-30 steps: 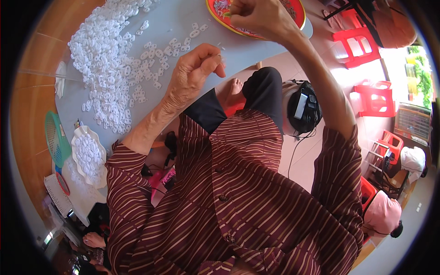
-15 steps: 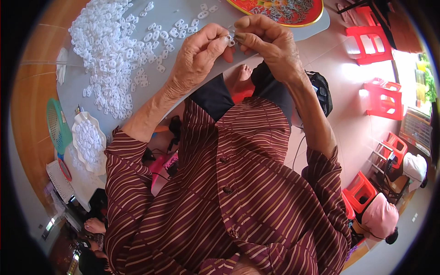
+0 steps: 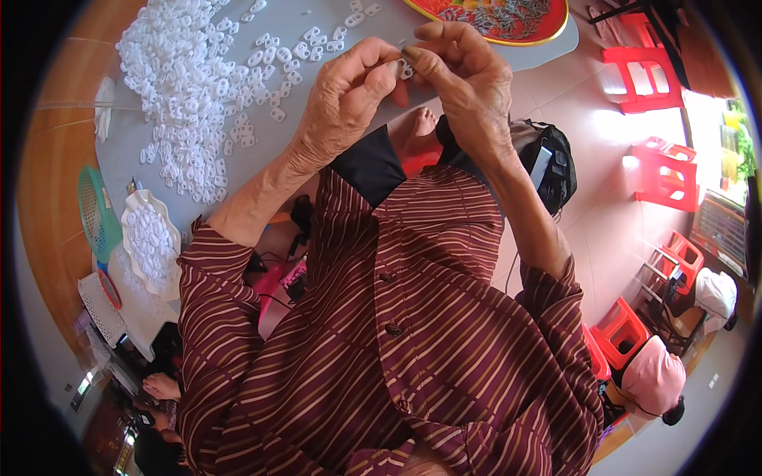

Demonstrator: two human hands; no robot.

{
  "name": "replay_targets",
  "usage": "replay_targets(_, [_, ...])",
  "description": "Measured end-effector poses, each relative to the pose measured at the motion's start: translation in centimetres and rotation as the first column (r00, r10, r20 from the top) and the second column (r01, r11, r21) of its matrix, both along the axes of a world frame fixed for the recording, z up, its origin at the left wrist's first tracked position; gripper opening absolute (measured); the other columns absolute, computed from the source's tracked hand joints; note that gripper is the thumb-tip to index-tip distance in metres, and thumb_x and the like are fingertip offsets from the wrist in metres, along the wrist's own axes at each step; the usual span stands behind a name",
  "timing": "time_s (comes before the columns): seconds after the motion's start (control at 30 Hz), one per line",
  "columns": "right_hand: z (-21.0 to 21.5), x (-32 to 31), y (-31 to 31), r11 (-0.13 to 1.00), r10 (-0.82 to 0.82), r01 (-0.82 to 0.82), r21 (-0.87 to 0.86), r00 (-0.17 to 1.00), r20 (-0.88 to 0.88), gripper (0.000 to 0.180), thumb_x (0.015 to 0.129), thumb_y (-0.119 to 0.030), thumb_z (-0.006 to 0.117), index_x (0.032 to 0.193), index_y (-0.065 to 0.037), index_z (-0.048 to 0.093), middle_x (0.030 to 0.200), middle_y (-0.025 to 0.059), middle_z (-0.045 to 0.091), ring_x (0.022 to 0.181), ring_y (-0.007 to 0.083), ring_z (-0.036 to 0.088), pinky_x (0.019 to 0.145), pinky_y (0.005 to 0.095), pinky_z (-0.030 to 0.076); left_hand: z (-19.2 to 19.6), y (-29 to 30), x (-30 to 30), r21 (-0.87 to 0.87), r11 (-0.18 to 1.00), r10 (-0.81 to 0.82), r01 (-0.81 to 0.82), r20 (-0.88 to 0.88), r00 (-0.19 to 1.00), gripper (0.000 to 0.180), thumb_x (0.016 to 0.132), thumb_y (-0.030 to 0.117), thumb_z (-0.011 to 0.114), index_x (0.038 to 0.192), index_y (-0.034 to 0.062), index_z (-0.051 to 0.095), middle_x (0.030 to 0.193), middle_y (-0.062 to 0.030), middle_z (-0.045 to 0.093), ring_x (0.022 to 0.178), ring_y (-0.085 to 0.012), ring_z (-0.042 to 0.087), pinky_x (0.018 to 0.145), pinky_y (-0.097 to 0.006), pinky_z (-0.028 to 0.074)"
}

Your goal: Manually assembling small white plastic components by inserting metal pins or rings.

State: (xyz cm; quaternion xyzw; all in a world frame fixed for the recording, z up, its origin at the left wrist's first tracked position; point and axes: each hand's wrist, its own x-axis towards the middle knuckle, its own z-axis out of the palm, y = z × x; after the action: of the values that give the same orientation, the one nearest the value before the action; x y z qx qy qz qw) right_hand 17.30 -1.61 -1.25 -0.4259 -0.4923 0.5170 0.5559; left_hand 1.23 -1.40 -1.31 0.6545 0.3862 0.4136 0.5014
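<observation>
My left hand [image 3: 345,99] is closed in a pinch on a small white plastic clip with holes [image 3: 407,70], in front of my chest at the table's edge. Thumb and fingertips of my right hand [image 3: 476,87] meet at the same clip from the other side. They are closed, but whatever they pinch is too small and hidden to make out. To the left of my hands a big heap of the same white clips [image 3: 178,95] spreads over the grey table [image 3: 135,151]. Beyond my right hand lies a red, gold-rimmed tray [image 3: 548,36] with many small grey screw-like pieces [image 3: 508,17].
At left stand a scalloped white dish of white pieces [image 3: 151,238] and a green mesh basket [image 3: 97,210]. Red plastic stools [image 3: 667,174] stand on the tiled floor at right. A black bag [image 3: 556,170] is beside my right forearm. Other people sit at lower right and lower left.
My right thumb and fingertips have closed in on the clip, and the right forearm has shifted slightly left. My left hand stays almost in place with its clip.
</observation>
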Motion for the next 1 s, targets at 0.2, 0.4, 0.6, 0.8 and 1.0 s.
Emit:
replay_targets(0.2, [-0.1, 0.6, -0.1, 0.998, 0.066, -0.066, 0.003, 0.998, -0.017, 0.019, 0.087, -0.009, 0.064, 0.102, 0.000, 0.060, 0.086, 0.0036, 0.064, 0.073, 0.0077, 0.058, 0.069, 0.0207, 0.048, -0.3, 0.0, 0.0, -0.001, 1.000, 0.018, -0.018, 0.020, 1.000, 0.016, 0.092, 0.016, 0.049, 0.093, 0.0008, 0.055, 0.071, -0.0024, 0.059, 0.067, -0.0082, 0.056, 0.065, -0.022, 0.045])
replay_targets(0.4, [0.5, 1.0, 0.3, 0.990, 0.129, -0.129, -0.056, 0.992, 0.002, 0.019, 0.087, -0.006, 0.063, 0.103, 0.003, 0.058, 0.080, 0.0058, 0.065, 0.072, 0.0087, 0.061, 0.068, 0.0210, 0.050, -0.4, 0.2, -0.1, -0.009, 1.000, -0.001, 0.001, 0.038, 0.999, 0.015, 0.092, 0.015, 0.050, 0.091, 0.0005, 0.056, 0.071, -0.0026, 0.059, 0.067, -0.0082, 0.056, 0.065, -0.022, 0.045])
replay_targets(0.6, [0.5, 0.0, -0.3, 0.999, -0.016, 0.017, -0.033, 1.000, 0.025, 0.019, 0.085, -0.005, 0.064, 0.102, 0.002, 0.059, 0.077, 0.0047, 0.064, 0.069, 0.0073, 0.058, 0.064, 0.0207, 0.049, -0.4, 0.1, -0.1, 0.005, 1.000, 0.020, -0.020, 0.023, 1.000, 0.015, 0.092, 0.014, 0.050, 0.091, 0.0005, 0.056, 0.071, -0.0026, 0.059, 0.067, -0.0081, 0.057, 0.064, -0.022, 0.045])
replay_targets(0.8, [0.0, -0.4, -0.4, 1.000, -0.030, 0.030, -0.008, 0.999, -0.025, 0.019, 0.084, -0.004, 0.065, 0.101, 0.002, 0.059, 0.077, 0.0047, 0.064, 0.070, 0.0071, 0.059, 0.065, 0.0203, 0.049, -0.4, -0.1, 0.0, -0.010, 0.999, 0.042, -0.041, 0.029, 0.999, 0.015, 0.092, 0.013, 0.050, 0.092, 0.0000, 0.056, 0.071, -0.0028, 0.059, 0.066, -0.0082, 0.057, 0.062, -0.022, 0.045])
replay_targets(1.0, [-0.9, -0.9, -0.4, 0.992, -0.090, 0.093, 0.085, 0.995, -0.037, 0.017, 0.084, -0.002, 0.065, 0.098, 0.002, 0.057, 0.079, 0.0037, 0.063, 0.072, 0.0065, 0.059, 0.065, 0.0199, 0.049, -0.5, -0.2, 0.3, -0.019, 0.997, 0.079, -0.078, 0.057, 0.995, 0.014, 0.091, 0.012, 0.051, 0.093, -0.0001, 0.056, 0.070, -0.0025, 0.060, 0.065, -0.0082, 0.057, 0.061, -0.021, 0.045])
